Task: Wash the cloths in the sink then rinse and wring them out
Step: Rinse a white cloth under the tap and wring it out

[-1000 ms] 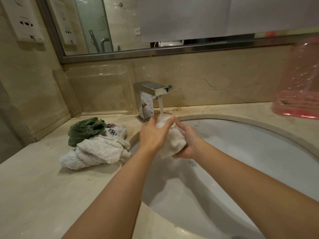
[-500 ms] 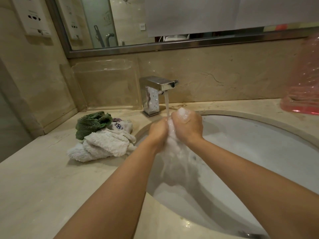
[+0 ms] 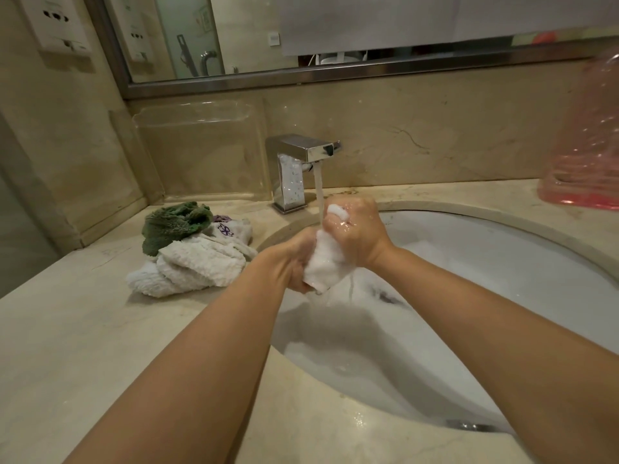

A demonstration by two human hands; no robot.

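Both hands — left [image 3: 294,262], right [image 3: 358,232] — are squeezing a white cloth [image 3: 326,262] under the tap [image 3: 301,162] — no legible writing showing.

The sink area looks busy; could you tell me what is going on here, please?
A person is squeezing a white cloth with both hands, the left hand low and the right hand high, under water running from the faucet into the sink. More cloths, green and white, lie piled on the counter to the left.
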